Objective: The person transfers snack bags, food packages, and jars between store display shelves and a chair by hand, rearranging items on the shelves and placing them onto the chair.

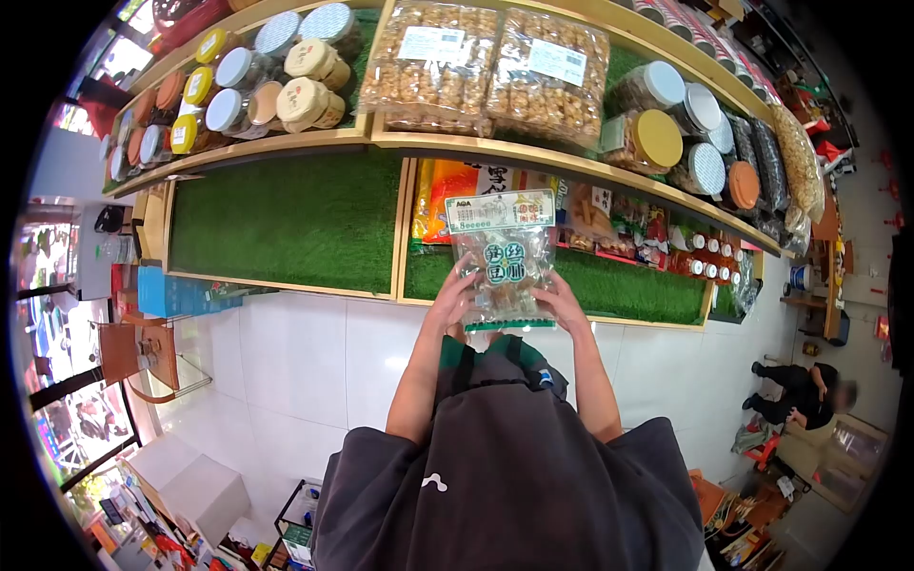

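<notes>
Between my two hands I hold a clear plastic snack bag (pixel 505 264) upright, its pale printed header at the top and a green strip along the bottom edge. My left hand (pixel 451 299) grips the left side of the bag, fingers curled round the edge. On the opposite side my right hand (pixel 564 303) closes on the right edge. Part of the fingers of each hand is behind the bag. An orange and yellow packet (pixel 436 198) lies on the lower shelf just behind the bag's upper left.
The lower shelf (pixel 286 224) is lined with green turf and holds red-capped jars (pixel 709 257) at right. Above it, the upper shelf carries big bags of snack pieces (pixel 433 76) and lidded jars (pixel 657 140). A blue box (pixel 176 291) stands left; another person (pixel 809 390) is far right.
</notes>
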Available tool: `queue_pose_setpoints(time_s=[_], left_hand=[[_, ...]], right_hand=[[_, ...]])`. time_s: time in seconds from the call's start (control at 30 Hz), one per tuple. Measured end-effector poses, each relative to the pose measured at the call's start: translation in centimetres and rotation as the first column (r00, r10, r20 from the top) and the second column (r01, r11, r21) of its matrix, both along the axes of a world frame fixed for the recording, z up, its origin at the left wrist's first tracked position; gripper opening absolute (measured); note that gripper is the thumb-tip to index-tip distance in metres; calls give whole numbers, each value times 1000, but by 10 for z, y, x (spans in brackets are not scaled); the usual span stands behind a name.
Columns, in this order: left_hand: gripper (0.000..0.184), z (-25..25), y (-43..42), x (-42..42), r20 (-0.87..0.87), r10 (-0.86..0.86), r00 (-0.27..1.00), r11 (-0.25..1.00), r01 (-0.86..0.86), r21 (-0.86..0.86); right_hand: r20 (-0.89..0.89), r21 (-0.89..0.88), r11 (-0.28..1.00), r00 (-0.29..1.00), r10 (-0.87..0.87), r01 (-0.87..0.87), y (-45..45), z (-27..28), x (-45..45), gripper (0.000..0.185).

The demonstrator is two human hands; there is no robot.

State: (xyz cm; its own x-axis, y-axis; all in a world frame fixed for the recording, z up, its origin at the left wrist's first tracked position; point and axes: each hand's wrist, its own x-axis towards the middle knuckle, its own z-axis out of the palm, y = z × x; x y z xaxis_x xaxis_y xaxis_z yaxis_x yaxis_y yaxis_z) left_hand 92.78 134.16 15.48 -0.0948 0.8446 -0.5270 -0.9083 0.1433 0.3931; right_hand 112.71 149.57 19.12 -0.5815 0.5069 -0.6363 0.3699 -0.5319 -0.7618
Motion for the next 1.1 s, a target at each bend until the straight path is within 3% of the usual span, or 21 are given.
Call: queue_pose_setpoints(time_s=[0.1, 0.17, 0.2, 0.27, 0.4, 0.47, 0.57, 0.7, 0.8, 0.83, 0.9, 0.97, 1.1], left_hand=[[57, -22, -13, -9, -72, 45, 996, 999, -44, 21], [54, -28, -15, -12, -67, 80, 995, 997, -80, -1], [54, -22, -16, -13, -66, 87, 994, 996, -87, -1], [52, 0, -18, -18, 4, 86, 996, 996, -86, -9], [54, 3, -19, -21, -37, 79, 996, 997, -79, -11], [58, -3, -17, -18, -141, 165, 976, 983, -150, 109], [62, -17, -15, -14, -271, 134, 953, 989, -146, -28], [78, -8, -10, -9, -373, 169, 912, 979, -200, -47], [74, 8, -12, -7, -449, 217, 867, 960, -273, -63], [70, 19, -12, -9, -499, 149, 854, 955, -256, -153], [67, 36, -15, -12, -553, 77, 830, 930, -260, -260], [68, 44, -14, -13, -545, -9, 838, 887, -245, -392], [69, 49, -14, -11, -565, 90, 820, 872, -339, -353]], right_hand=[[-66, -85, 996, 998, 22, -27, -6, 18, -14, 53], [-159, 90, 986, 975, 157, -144, -8, 24, -25, 43], [-158, 90, 984, 974, 164, -151, -9, 24, -30, 43], [-161, 201, 975, 979, 126, -93, -13, 21, -39, 26], [-132, 176, 982, 986, 99, -75, -17, 12, -44, 26], [-140, 128, 992, 990, 11, 7, -19, 11, -43, 26], [-81, 67, 998, 997, 8, -2, -13, -1, -37, 28], [-119, -18, 1000, 993, -7, 5, -3, -7, -40, 36], [-109, -89, 994, 992, 57, -67, 7, -2, -54, 41], [-50, -31, 991, 991, 128, -130, 11, -7, -60, 43], [-17, -75, 961, 964, 264, -265, 22, -8, -68, 45], [-53, -86, 954, 957, 285, -288, 25, -16, -78, 49], [-65, -46, 927, 928, 368, -371, 37, -24, -92, 51]])
